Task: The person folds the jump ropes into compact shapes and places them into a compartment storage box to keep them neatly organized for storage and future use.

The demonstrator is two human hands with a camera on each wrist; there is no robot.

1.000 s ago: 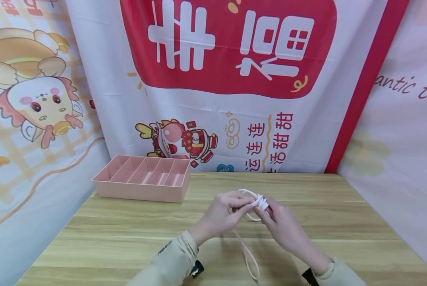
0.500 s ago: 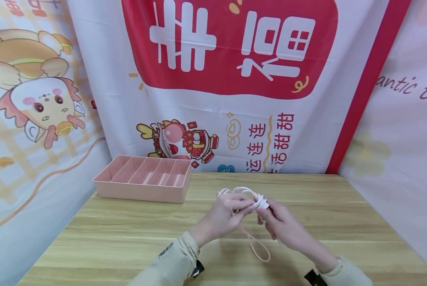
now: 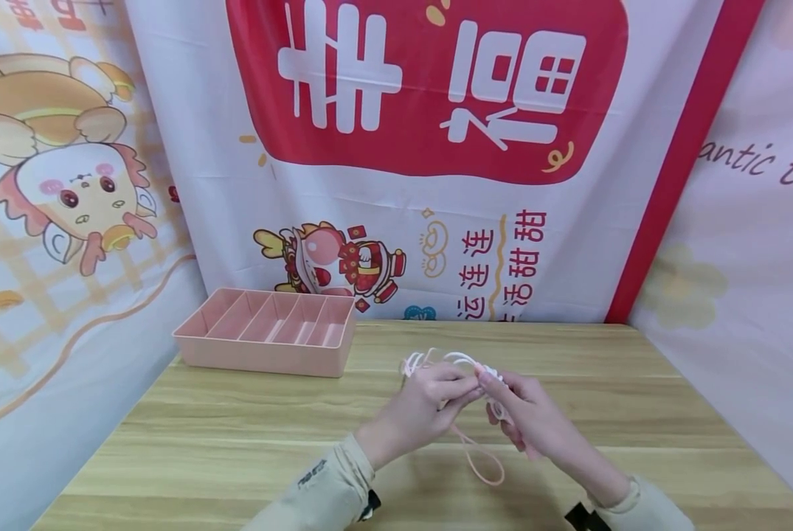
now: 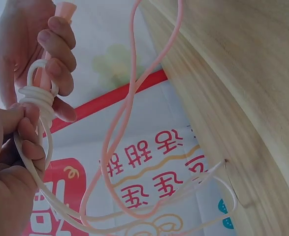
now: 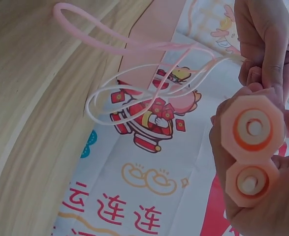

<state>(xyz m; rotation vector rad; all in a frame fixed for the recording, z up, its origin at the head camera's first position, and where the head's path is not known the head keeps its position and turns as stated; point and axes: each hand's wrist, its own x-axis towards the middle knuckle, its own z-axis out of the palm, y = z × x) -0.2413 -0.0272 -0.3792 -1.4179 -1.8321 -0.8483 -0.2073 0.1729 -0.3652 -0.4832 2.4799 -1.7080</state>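
A jump rope with pink handles and a white and pink cord is held between both hands above the table. My right hand (image 3: 535, 417) grips the two handles (image 5: 233, 129) side by side; their octagonal ends show in the right wrist view. White cord is wound in several tight turns (image 4: 37, 97) around the handles. Just beside these turns, my left hand (image 3: 426, 405) pinches the cord with thumb and fingers. Loose white loops (image 5: 92, 110) stick out beyond the left hand, and a pink loop (image 3: 492, 479) hangs below it.
A pink tray (image 3: 263, 355) with several compartments stands at the back left of the wooden table (image 3: 237, 435). Printed cloths (image 3: 555, 258) hang behind the table and at both sides.
White loops have come out beyond my left hand. The pink loop has swung to the right. My right hand has turned, and its thumb now lies over the wound cord.
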